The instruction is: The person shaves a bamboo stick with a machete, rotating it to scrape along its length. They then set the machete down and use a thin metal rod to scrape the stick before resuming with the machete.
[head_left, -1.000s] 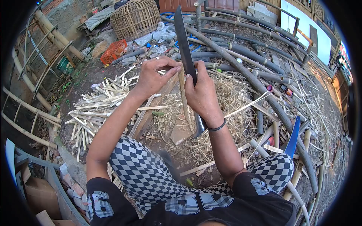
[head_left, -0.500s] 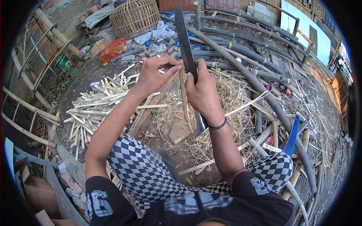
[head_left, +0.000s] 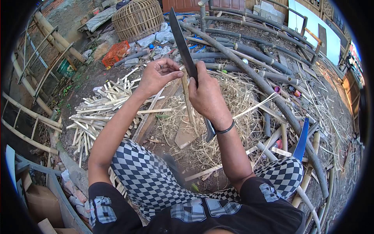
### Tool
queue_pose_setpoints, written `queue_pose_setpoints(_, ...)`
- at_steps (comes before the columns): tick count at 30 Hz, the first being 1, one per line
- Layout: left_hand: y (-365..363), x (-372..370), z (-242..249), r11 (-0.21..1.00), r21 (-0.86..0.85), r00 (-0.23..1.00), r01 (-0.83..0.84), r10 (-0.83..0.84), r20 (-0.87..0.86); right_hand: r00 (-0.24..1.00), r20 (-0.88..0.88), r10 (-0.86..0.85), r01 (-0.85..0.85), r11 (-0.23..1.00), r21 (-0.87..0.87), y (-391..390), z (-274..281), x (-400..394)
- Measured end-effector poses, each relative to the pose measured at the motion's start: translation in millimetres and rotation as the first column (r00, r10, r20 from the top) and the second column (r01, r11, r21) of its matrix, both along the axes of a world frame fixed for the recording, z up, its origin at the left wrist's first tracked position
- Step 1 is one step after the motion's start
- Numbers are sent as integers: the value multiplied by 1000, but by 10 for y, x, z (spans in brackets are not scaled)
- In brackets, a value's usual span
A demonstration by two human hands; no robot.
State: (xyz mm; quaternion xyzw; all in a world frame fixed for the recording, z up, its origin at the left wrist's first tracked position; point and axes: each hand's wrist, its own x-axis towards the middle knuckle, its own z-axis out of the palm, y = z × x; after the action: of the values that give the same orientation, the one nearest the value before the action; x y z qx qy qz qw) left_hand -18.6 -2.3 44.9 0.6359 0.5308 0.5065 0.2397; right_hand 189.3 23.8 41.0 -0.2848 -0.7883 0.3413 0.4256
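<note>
My right hand (head_left: 208, 93) is wrapped round a long dark blade (head_left: 181, 43), which points up and to the left. The blade's shiny dark handle end (head_left: 210, 130) shows below the wrist. My left hand (head_left: 159, 76) pinches the top of a thin bamboo strip (head_left: 187, 99) between thumb and fingers. That strip hangs down beside the blade, its lower end over curly shavings (head_left: 171, 126). A pile of short split sticks (head_left: 105, 102) lies left of my hands.
A wooden board (head_left: 148, 121) lies beyond my checkered knee. Long bamboo poles (head_left: 249, 72) stretch across the right, near a blue saw (head_left: 301, 140). A woven basket (head_left: 138, 19) and an orange crate (head_left: 116, 53) stand further back.
The blade has tilted further left, and its handle end has swung right. My left hand has shifted slightly left with the strip's top, its fingers more raised.
</note>
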Motion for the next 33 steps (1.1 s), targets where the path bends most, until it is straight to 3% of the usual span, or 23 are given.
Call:
queue_pose_setpoints(5,-4,-100,-53,992,-113,998,63,-65,-8,1000,-2,10,-10,1000,21,-7,-26,-8)
queue_pose_setpoints(7,-33,-114,-84,958,-214,957,193,-232,-176,1000,10,8,-8,999,52,-24,-37,-16)
queue_pose_setpoints(11,-36,-24,-130,951,-247,967,185,-221,-129,999,-21,33,-32,996,78,-50,-51,-11)
queue_pose_setpoints(13,-82,53,-6,981,-165,918,107,-161,-363,999,1,39,-39,997,65,-86,-9,31)
queue_pose_setpoints(16,-121,98,93,987,-125,901,102,-145,-409,999,20,28,-30,996,88,-167,83,116)
queue_pose_setpoints(20,-58,-11,-127,989,-88,899,117,-143,-415,996,87,26,-34,994,99,-41,-141,9)
queue_pose_setpoints(22,-65,-27,3,984,-117,844,132,-173,-507,994,6,111,-111,990,88,7,-176,-10)
queue_pose_setpoints(26,-50,-71,-88,979,-143,837,149,-201,-509,997,-7,73,-72,993,97,-75,-127,24)
queue_pose_setpoints(28,-44,-63,-105,980,-143,831,137,-193,-522,998,50,30,-30,1000,-8,-21,-175,-42)
queue_pose_setpoints(33,-73,-54,-33,985,-150,834,82,-151,-531,998,-3,65,-65,998,-5,-11,-198,-60)
